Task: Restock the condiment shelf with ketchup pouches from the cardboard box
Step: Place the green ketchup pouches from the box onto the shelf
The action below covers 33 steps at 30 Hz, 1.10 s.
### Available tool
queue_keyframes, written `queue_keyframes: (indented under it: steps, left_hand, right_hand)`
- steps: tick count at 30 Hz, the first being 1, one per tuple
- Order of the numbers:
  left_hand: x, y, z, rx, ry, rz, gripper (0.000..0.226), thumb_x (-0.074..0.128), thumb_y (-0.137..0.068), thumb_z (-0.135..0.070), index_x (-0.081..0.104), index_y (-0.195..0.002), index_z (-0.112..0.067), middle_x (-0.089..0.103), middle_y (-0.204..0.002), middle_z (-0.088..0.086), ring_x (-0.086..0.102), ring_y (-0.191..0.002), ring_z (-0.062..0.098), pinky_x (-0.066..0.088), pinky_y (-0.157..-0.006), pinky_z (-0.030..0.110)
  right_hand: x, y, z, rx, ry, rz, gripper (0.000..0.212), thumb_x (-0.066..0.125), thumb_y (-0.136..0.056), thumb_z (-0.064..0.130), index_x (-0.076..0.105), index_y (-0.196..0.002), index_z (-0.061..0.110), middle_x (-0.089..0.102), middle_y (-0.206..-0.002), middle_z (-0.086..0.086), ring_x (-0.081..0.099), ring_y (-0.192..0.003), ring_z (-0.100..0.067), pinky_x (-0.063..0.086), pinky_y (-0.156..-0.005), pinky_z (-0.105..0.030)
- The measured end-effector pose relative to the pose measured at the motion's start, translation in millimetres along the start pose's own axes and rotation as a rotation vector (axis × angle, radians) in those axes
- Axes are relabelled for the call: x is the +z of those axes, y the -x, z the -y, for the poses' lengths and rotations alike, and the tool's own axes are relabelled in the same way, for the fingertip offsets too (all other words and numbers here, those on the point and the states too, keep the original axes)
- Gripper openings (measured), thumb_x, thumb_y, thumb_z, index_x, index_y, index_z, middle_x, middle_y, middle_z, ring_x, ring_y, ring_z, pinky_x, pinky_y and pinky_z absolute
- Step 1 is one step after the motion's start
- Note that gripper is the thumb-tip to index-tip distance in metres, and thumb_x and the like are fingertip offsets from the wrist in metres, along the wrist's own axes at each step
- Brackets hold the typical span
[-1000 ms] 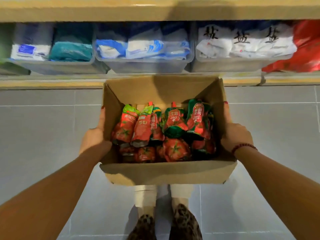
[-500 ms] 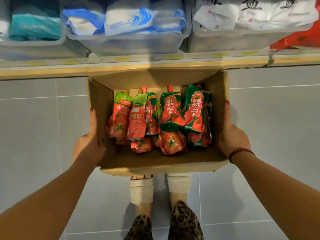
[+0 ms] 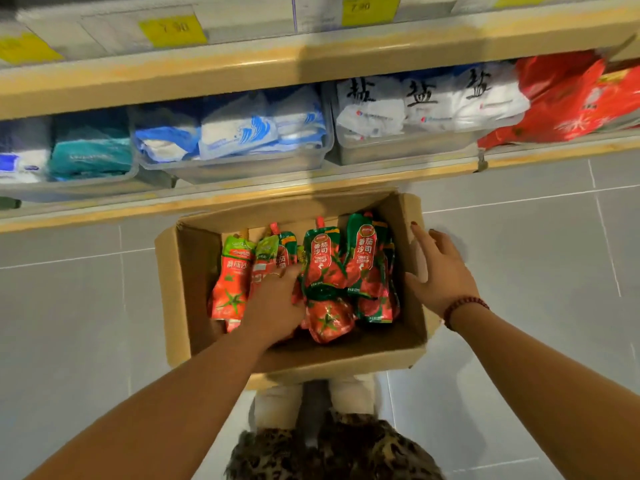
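Set on the floor (image 3: 69, 306) just beside the shelf's (image 3: 242, 199) front edge: cardboard box (image 3: 194, 289) of ketchup pouches (image 3: 367, 265). Reaching in with the left hand (image 3: 273, 306), laid over the middle pouches, perhaps gripping one; too blurred to tell. Resting the right hand (image 3: 440, 271), fingers spread, at the box's right wall.

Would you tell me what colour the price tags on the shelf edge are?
The price tags are yellow; head view.

Light: warm, moderate, from overhead. Shadows: soft shadow across shelf edge (image 3: 398, 51); dark patch beneath box (image 3: 343, 358) on floor tiles (image 3: 519, 271). Blur: price labels (image 3: 172, 29) smeared, top rows soft. Distortion: wide-angle bowing along edges.
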<state>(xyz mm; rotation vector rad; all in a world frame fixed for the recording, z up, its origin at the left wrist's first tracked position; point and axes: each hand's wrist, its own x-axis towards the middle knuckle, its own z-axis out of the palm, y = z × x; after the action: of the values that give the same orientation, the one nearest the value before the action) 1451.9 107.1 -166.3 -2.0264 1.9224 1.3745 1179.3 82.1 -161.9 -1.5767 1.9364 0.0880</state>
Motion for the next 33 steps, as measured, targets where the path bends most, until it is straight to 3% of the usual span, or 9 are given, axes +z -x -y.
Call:
queue_keyframes:
  steps: [9,13,16,19,23,26,28,29,33]
  left_hand:
    - [70,-109,-1,0.098,0.106,0.134,0.092,0.072,-0.074,-0.042,0.013,-0.144,-0.048,0.034,-0.145,0.007,0.027,-0.135,0.03,0.029,-0.107,0.042]
    - [79,-140,9,0.181,0.129,0.192,0.103,0.079,-0.058,-0.054,0.013,-0.137,-0.061,0.022,-0.154,0.001,0.017,-0.141,0.026,0.022,-0.114,0.05]
    - [82,-151,14,0.339,0.093,0.173,0.102,0.077,-0.053,-0.064,0.017,-0.135,-0.064,0.031,-0.15,-0.007,0.022,-0.139,0.022,0.021,-0.114,0.047]
    - [83,-159,16,0.382,-0.011,0.218,0.1,0.072,-0.053,-0.072,0.005,-0.127,-0.075,0.023,-0.154,-0.01,0.011,-0.143,0.025,0.007,-0.115,0.051]
    - [85,-167,14,0.412,-0.084,0.247,0.1,0.068,-0.056,-0.074,0.001,-0.13,-0.071,0.027,-0.153,-0.009,0.015,-0.143,0.02,-0.004,-0.115,0.053]
    - [85,-159,7,0.393,0.001,0.318,0.1,0.076,-0.067,-0.055,0.007,-0.139,-0.059,0.036,-0.145,-0.01,0.036,-0.128,0.01,0.021,-0.111,0.025]
    - [89,-151,0,0.391,0.101,0.381,0.103,0.08,-0.069,-0.041,0.01,-0.144,-0.048,0.042,-0.129,-0.022,0.046,-0.101,-0.012,0.031,-0.082,-0.003]
    - [91,-147,-4,0.382,0.131,0.39,0.107,0.082,-0.067,-0.038,0.01,-0.146,-0.045,0.044,-0.123,-0.024,0.047,-0.097,-0.013,0.032,-0.078,-0.003]
    - [99,-140,-11,0.324,0.26,0.306,0.112,0.088,-0.059,-0.025,0.019,-0.146,-0.038,0.047,-0.131,-0.005,0.05,-0.115,0.013,0.044,-0.098,0.029]
  right_hand:
    - [55,-39,-19,-0.107,-0.127,-0.167,0.116,0.071,-0.075,0.017,-0.021,-0.135,0.054,0.013,-0.155,-0.005,0.038,-0.13,-0.036,0.046,-0.093,-0.048]
    - [70,-44,-22,-0.183,-0.102,-0.374,0.112,0.065,-0.078,0.006,-0.018,-0.135,0.055,0.038,-0.144,-0.007,0.059,-0.106,-0.032,0.055,-0.072,-0.038]
    - [70,-43,-26,-0.229,-0.131,-0.379,0.105,0.06,-0.081,0.008,-0.017,-0.135,0.055,0.045,-0.139,-0.007,0.058,-0.108,-0.029,0.052,-0.076,-0.035]
    - [67,-42,-26,-0.264,-0.203,-0.314,0.1,0.059,-0.08,0.007,-0.011,-0.136,0.053,0.047,-0.138,-0.007,0.055,-0.113,-0.028,0.046,-0.082,-0.032]
    - [66,-43,-23,-0.325,-0.167,-0.343,0.109,0.059,-0.078,-0.002,-0.016,-0.128,0.061,0.054,-0.127,-0.006,0.058,-0.101,-0.024,0.044,-0.07,-0.021]
    - [67,-42,-21,-0.307,-0.151,-0.327,0.109,0.057,-0.078,-0.002,-0.019,-0.13,0.056,0.055,-0.123,-0.01,0.058,-0.095,-0.025,0.049,-0.07,-0.028]
    - [66,-41,-18,-0.285,-0.14,-0.325,0.109,0.057,-0.078,-0.001,-0.019,-0.134,0.053,0.055,-0.123,-0.012,0.058,-0.097,-0.027,0.049,-0.072,-0.031]
    - [66,-41,-17,-0.278,-0.141,-0.33,0.109,0.057,-0.078,-0.001,-0.02,-0.133,0.054,0.054,-0.124,-0.012,0.059,-0.098,-0.028,0.05,-0.072,-0.032]
    - [67,-42,-14,-0.233,-0.14,-0.336,0.108,0.059,-0.078,0.003,-0.018,-0.136,0.054,0.052,-0.129,-0.01,0.058,-0.102,-0.028,0.053,-0.077,-0.037]
